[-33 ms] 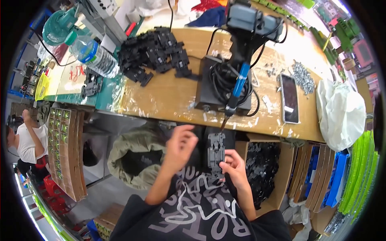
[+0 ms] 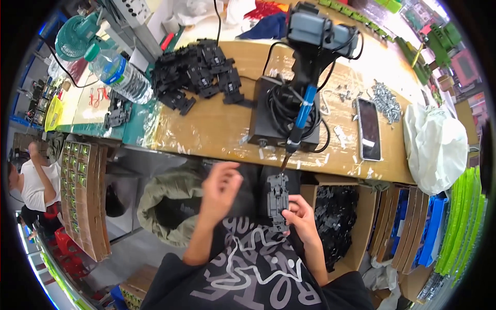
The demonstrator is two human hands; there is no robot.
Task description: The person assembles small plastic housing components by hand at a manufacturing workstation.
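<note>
My right hand grips a black moulded plastic part by its lower right side, thumb on top. The part is long, with slots and raised ribs, and stands lengthwise above my lap. Just over its far end is the metal tip of a blue and black pen-shaped tool, which looks like a soldering iron; whether they touch, I cannot tell. To the left of the part, my left hand hovers with loosely curled, parted fingers and nothing in them.
On the bench lie a heap of similar black parts, a coiled cable on a black box, a phone and small metal pieces. A water bottle stands left. Below are an open carton of black parts and a green fabric sack.
My left hand has shifted slightly left, away from the black plastic part. My right hand keeps its grip on the part. The whole view has moved a little.
</note>
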